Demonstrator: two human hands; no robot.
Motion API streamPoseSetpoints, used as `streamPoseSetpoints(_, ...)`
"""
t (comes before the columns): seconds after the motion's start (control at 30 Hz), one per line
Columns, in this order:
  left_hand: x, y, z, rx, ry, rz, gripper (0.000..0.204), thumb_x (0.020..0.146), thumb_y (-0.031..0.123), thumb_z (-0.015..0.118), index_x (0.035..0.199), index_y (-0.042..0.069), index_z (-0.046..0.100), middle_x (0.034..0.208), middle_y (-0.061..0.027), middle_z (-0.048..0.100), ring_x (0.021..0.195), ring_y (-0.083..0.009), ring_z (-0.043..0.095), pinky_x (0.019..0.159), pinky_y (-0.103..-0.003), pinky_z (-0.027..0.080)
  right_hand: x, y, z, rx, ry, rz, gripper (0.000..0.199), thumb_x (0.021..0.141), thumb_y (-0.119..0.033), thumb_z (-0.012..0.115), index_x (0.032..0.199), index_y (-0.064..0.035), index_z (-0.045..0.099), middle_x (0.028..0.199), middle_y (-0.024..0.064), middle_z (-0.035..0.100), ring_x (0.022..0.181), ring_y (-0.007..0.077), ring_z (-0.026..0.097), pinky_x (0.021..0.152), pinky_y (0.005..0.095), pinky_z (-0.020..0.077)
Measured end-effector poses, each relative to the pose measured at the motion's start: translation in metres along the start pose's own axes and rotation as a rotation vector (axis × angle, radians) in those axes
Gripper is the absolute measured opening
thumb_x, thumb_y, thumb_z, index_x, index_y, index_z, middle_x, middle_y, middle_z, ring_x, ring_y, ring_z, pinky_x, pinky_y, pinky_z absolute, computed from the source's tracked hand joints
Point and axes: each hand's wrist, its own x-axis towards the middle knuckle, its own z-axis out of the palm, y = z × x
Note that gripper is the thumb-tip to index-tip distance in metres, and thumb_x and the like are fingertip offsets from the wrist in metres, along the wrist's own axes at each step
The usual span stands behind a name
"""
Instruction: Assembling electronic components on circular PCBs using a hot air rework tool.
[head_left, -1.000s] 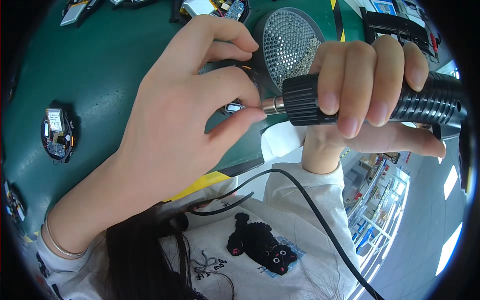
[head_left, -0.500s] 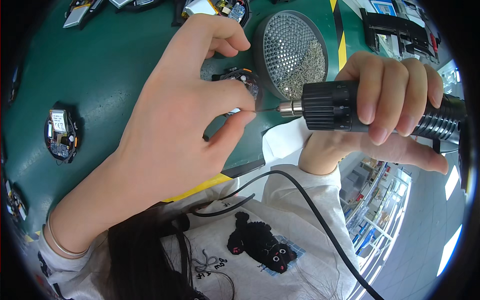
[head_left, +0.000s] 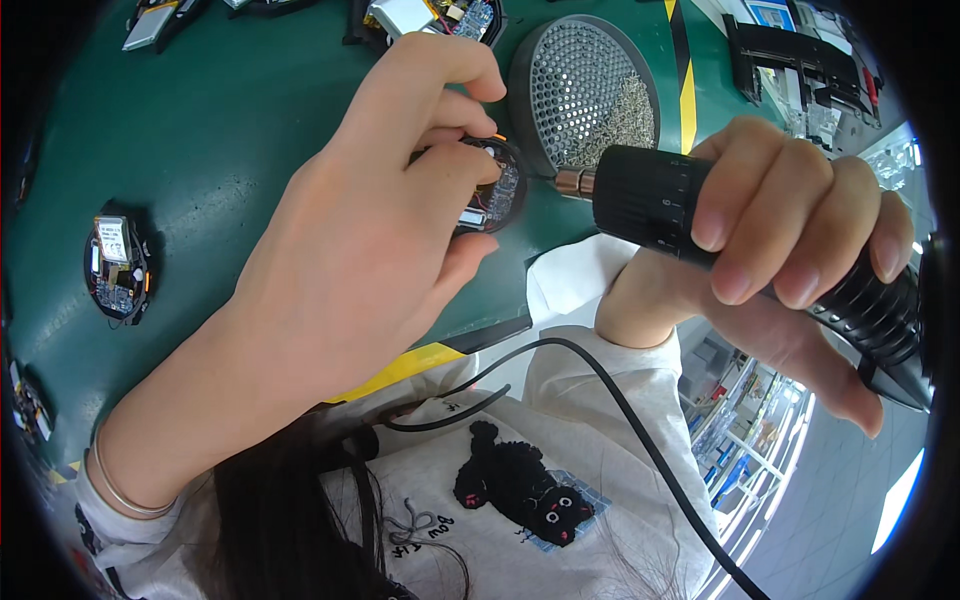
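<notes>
My right hand (head_left: 790,220) is wrapped round a black electric screwdriver (head_left: 640,195), thumb stretched along its rear. The copper-coloured tip end points left, and the thin bit cannot be made out. My left hand (head_left: 345,220) is bent over a round electronic device (head_left: 508,185) with a bare circuit board and black rim. Its index fingertip rests on the board, while the thumb lies by the lower rim. The hand hides the device's left part. Just beyond the screwdriver tip sits a round grey dish (head_left: 565,75) with a dimpled floor, small silver screws (head_left: 628,118) heaped along its right side.
Another round device (head_left: 118,262) lies at left on the green table (head_left: 200,120). More open devices with batteries (head_left: 405,15) line the far edge. A white paper (head_left: 580,275) lies near the front edge. The black cord (head_left: 620,395) crosses my lap. A black stand (head_left: 795,60) is far right.
My left thumb and index finger have parted from their pinch near the bit and now lie around the device. The screwdriver has tilted, its rear swinging down and its tip rising slightly.
</notes>
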Motion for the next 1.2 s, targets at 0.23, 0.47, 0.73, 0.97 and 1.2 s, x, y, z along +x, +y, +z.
streamPoseSetpoints(0.23, 0.002, 0.002, 0.004, -0.025, 0.005, 0.008, 0.039, 0.058, -0.011, 0.076, 0.093, -0.006, 0.060, 0.126, -0.0166, 0.043, 0.108, -0.0264, 0.058, 0.091, -0.035, 0.054, 0.004, -0.003, -0.004, -0.067, -0.087, 0.042, 0.090, 0.072, -0.076, 0.063, 0.122, -0.0024, 0.050, 0.092, 0.0067, 0.057, 0.069, 0.0160, 0.059, 0.059, 0.0311, 0.0444)
streamPoseSetpoints(0.47, 0.001, 0.002, 0.002, -0.027, 0.003, -0.002, 0.039, 0.058, -0.011, 0.076, 0.093, -0.006, 0.060, 0.126, -0.0166, 0.043, 0.108, -0.0268, 0.058, 0.091, -0.035, 0.054, 0.007, -0.001, -0.001, -0.096, -0.123, 0.063, 0.092, 0.072, -0.077, 0.061, 0.125, -0.0030, 0.047, 0.095, 0.0081, 0.056, 0.071, 0.0172, 0.059, 0.060, 0.0318, 0.0460)
streamPoseSetpoints(0.73, 0.004, 0.003, 0.001, -0.018, -0.002, -0.016, 0.039, 0.058, -0.012, 0.075, 0.094, -0.006, 0.060, 0.126, -0.0163, 0.043, 0.108, -0.0260, 0.058, 0.092, -0.035, 0.054, 0.016, 0.006, 0.001, -0.065, -0.233, 0.054, 0.087, 0.078, -0.073, 0.058, 0.128, -0.0032, 0.043, 0.095, 0.0077, 0.055, 0.070, 0.0165, 0.058, 0.060, 0.0320, 0.0459)
streamPoseSetpoints(0.97, 0.013, 0.016, 0.000, 0.074, 0.009, 0.051, 0.039, 0.059, -0.011, 0.075, 0.095, -0.005, 0.061, 0.125, -0.0153, 0.043, 0.107, -0.0260, 0.057, 0.091, -0.035, 0.052, 0.021, 0.009, -0.002, -0.025, -0.259, 0.060, 0.087, 0.079, -0.073, 0.058, 0.129, -0.0033, 0.042, 0.095, 0.0073, 0.054, 0.070, 0.0161, 0.057, 0.061, 0.0321, 0.0460)
streamPoseSetpoints(1.2, 0.007, 0.006, 0.006, 0.010, -0.002, -0.005, 0.039, 0.059, -0.011, 0.075, 0.095, -0.005, 0.060, 0.125, -0.0155, 0.043, 0.108, -0.0268, 0.056, 0.090, -0.035, 0.052, 0.027, 0.013, -0.016, -0.018, -0.368, 0.107, 0.091, 0.076, -0.076, 0.057, 0.130, -0.0036, 0.041, 0.094, 0.0062, 0.053, 0.070, 0.0153, 0.056, 0.062, 0.0319, 0.0463)
